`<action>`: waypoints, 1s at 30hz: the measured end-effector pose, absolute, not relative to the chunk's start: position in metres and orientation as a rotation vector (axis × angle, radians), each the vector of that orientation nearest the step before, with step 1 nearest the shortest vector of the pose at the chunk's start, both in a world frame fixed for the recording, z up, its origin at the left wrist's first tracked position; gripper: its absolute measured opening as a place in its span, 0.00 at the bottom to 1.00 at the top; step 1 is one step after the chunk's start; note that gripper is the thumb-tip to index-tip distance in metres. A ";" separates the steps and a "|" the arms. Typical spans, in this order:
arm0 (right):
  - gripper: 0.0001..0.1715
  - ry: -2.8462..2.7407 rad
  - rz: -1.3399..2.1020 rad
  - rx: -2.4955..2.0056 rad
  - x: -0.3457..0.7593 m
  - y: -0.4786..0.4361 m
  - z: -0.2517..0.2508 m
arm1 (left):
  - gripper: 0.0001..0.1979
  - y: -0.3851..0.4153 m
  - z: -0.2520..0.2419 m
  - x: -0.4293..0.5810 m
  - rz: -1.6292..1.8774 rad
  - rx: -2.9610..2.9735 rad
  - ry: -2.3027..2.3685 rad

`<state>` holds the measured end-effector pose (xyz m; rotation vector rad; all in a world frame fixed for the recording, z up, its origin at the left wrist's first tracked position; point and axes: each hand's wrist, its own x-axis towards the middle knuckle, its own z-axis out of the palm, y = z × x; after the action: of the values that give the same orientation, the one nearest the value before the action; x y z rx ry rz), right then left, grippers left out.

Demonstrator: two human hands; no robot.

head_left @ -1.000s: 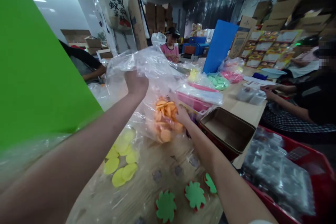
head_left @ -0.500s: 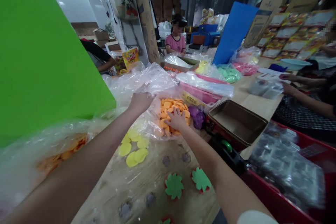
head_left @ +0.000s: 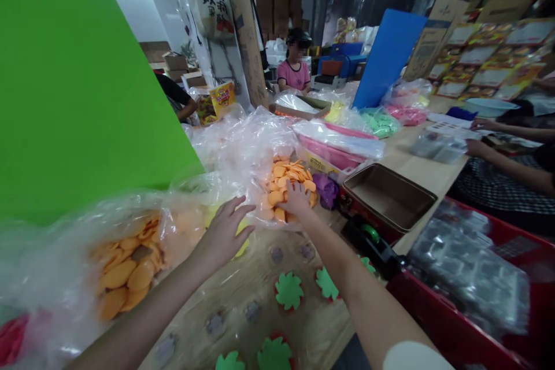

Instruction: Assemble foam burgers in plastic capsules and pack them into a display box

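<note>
Inspection at the **counter** [head_left: 312, 324], a light wood-grain surface partly covered by loose clear film.

The **left hand** [head_left: 225, 233] is fully open with its fingers spread, palm down, and holds nothing. It is over a group of flat **yellow discs** [head_left: 240, 248], which are largely hidden by the hand and film; contact cannot be confirmed. The **right hand** [head_left: 297, 199] is palm down on a heap of matte, rounded **orange discs** [head_left: 277, 182], its fingers on the pile. Whether it has hold of any disc cannot be determined. The heap sits in a crumpled **clear plastic bag** [head_left: 260, 139] near the middle of the counter, between both hands and a **purple lump** [head_left: 325, 189]. A **second bag of orange discs** [head_left: 125, 269] lies at lower left.

Scalloped **green shapes on red backing** [head_left: 289, 291] lie below the right hand. To the right are an empty **brown-lined tin tray** [head_left: 387, 196] with a red edge, a black **tape dispenser** [head_left: 370, 243] with a green reel, and a **red crate** [head_left: 472, 266] of grey bagged items.

A **hanging tote bag** [head_left: 212, 0] carries black Chinese characters. A **co-worker in a pink shirt** [head_left: 293, 75] sits across the room, and a **co-worker's hands** [head_left: 479, 136] rest at right.
</note>
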<state>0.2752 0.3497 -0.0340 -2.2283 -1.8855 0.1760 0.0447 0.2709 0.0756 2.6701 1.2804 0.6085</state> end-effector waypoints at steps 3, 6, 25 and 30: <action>0.50 -1.889 0.244 -2.279 0.277 0.349 -0.034 | 0.16 0.266 0.074 0.038 0.606 2.616 1.304; 0.41 -1.887 0.188 -2.253 0.273 0.343 -0.033 | 0.15 0.259 0.076 0.036 0.603 2.578 1.298; 0.29 -2.072 0.037 -2.149 0.291 0.335 -0.022 | 0.13 0.226 0.087 0.036 0.616 2.531 1.169; 0.35 -2.089 -0.021 -2.132 0.293 0.335 -0.026 | 0.14 0.239 0.104 0.104 0.637 2.634 0.889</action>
<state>0.2932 0.3350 -0.0258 -2.1316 -2.0888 -0.0213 0.1036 0.2392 0.1043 2.6344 0.8890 0.6372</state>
